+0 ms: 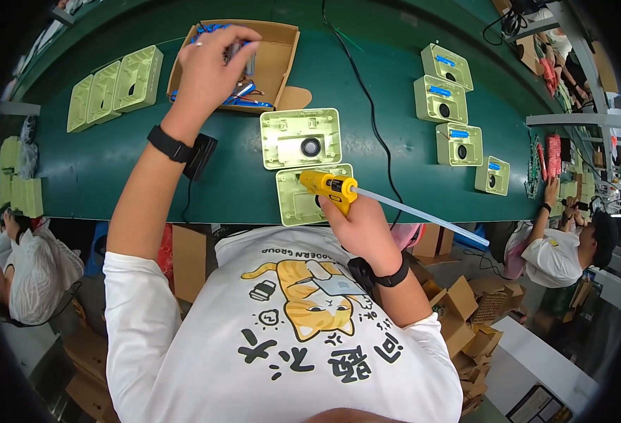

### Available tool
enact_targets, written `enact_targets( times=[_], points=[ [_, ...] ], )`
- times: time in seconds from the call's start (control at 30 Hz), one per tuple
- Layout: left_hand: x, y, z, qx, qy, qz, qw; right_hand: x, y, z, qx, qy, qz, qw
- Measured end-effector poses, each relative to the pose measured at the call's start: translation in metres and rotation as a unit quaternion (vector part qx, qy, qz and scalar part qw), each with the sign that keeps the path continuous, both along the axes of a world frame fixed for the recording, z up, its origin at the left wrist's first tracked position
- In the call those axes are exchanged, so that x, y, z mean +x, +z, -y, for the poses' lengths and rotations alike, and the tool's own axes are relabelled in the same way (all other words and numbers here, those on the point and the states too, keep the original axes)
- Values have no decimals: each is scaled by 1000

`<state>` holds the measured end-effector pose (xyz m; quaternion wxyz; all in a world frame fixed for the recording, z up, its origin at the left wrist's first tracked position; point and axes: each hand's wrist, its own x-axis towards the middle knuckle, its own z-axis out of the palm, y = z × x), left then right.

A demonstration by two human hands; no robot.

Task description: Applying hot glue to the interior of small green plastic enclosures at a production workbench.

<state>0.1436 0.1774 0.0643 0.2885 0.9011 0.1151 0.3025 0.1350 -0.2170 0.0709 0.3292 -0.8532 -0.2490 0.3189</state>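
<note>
In the head view, the person's right hand [363, 224] is closed around the handle of a yellow glue gun [317, 182] above the near side of a green bench [236, 190]. The gun points to the left, and a long, pale glue stick [423, 213] sticks out of its back end, slanting down to the right. The gun is over a light green case [296, 208], covering part of its inside; whether the nozzle touches the case cannot be told. Just beyond it sits another open case [282, 144] with a round black speaker [310, 146] inside, right of its middle.

The left hand [211, 67] reaches over an open cardboard box [280, 56] at the far side, with its fingers bent and the thumb near them. It cannot be told whether they grip anything. Blue batteries [238, 92] with thin wires lie in the box, partly hidden by this hand. A black wristband [168, 144] circles the left wrist, and a small black device [200, 156] is just beside it.

Three open cases [137, 74] stand in a row to the left of the box. On the right, four more cases [429, 109] each hold a blue battery and a round black part. A black cord [372, 113] runs across the bench between these and the middle cases. Co-workers in white sit at both ends, one on the left [42, 275] and one on the right [553, 254].
</note>
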Motion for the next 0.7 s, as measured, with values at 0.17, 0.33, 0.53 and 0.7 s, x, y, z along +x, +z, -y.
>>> enact_targets(
  times=[0.17, 0.33, 0.53, 0.7],
  points=[
    [-18, 22, 2, -106, 30, 195, 975, 7, 6, 5, 29, -27, -71, 997],
    [-57, 29, 19, -177, -69, 272, 943, 14, 12, 22, 16, -111, -181, 977],
    [-101, 30, 46, -226, -30, 284, 931, -3, 5, 52, 99, -160, -108, 976],
    [-126, 22, 75, -232, -61, 6, 971, -16, -17, 53, 121, -99, 50, 986]
  ],
)
